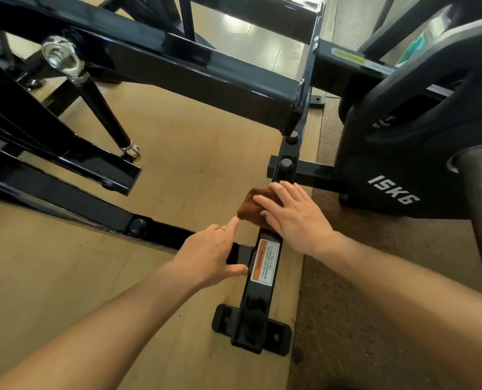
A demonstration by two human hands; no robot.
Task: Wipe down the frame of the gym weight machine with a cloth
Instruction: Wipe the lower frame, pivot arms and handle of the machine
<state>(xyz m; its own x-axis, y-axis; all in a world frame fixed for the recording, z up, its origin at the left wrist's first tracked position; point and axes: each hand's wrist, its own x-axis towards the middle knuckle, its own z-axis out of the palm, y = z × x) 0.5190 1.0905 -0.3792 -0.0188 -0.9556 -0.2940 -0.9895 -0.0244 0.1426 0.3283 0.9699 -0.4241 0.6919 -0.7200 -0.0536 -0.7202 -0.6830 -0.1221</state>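
A crumpled brown cloth (pixel 252 208) lay on the low base bar of the glossy black steel frame (pixel 262 291), just beyond the bar's orange-and-white warning label

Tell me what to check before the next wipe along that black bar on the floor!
1. Cloth lies on the floor bar: ok.
2. Right hand presses flat on the cloth: ok.
3. Left hand rests on the side bar, one finger touching the cloth: ok.
4. Warning sticker is not covered: ok.
5. Bolt caps lie in the path ahead: not ok, wipe around them.
6. Bar already clean under the cloth: cannot tell.
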